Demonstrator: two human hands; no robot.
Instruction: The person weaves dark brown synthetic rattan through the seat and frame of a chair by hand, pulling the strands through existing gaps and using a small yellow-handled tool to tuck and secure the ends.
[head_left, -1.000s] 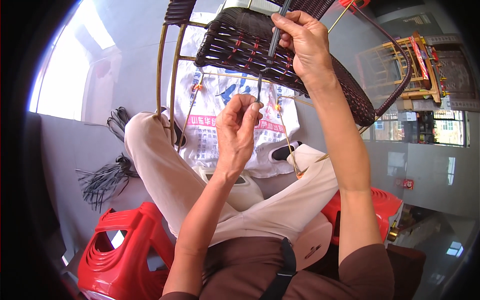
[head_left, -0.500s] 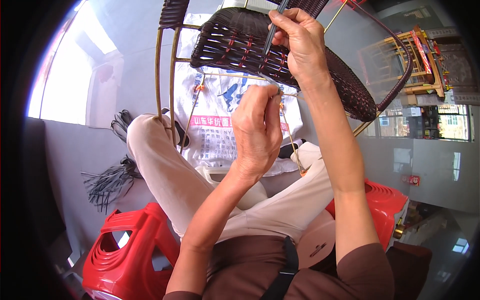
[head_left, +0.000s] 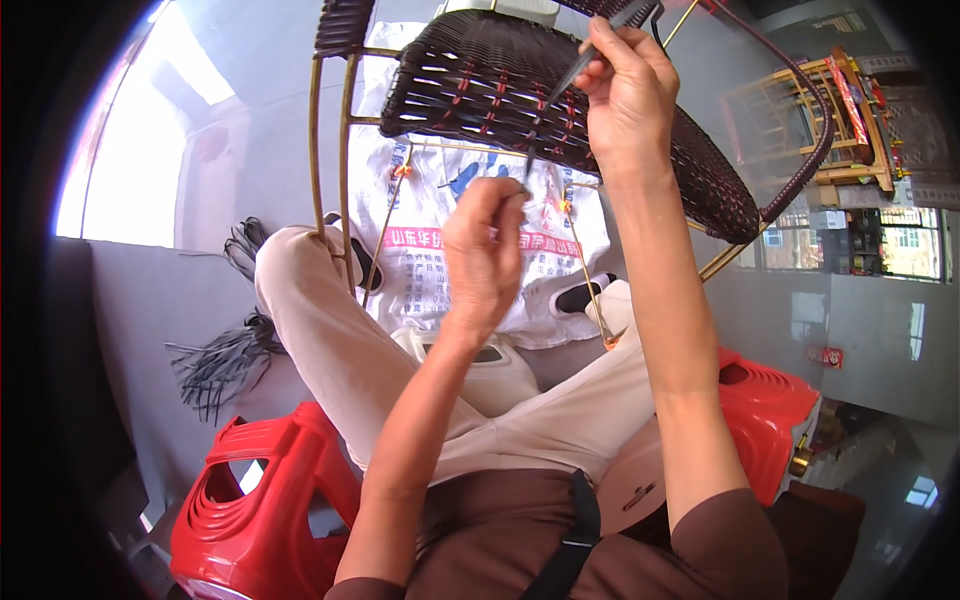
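A dark brown woven chair seat (head_left: 470,75) with red strands stands before me on a brass-coloured metal frame (head_left: 350,160). Above the weave my right hand (head_left: 632,105) pinches a dark flat weaving strip (head_left: 568,82), which slants down to the seat. Just below the seat's near edge, my left hand (head_left: 485,245) is closed, thumb and forefinger pressed on a dark strip end. Whether both hands hold the same strip, I cannot tell for sure; the weave hides the part between.
A white printed sack (head_left: 480,285) lies under the chair, between my legs. Bundles of grey strips (head_left: 225,365) rest on the floor at left. Red plastic stools (head_left: 255,520) flank me. Farther right stands a yellowish wooden rack (head_left: 850,130).
My left hand has moved left and slightly down from the seat edge. My right hand has shifted a little to the right, and its strip now leans more.
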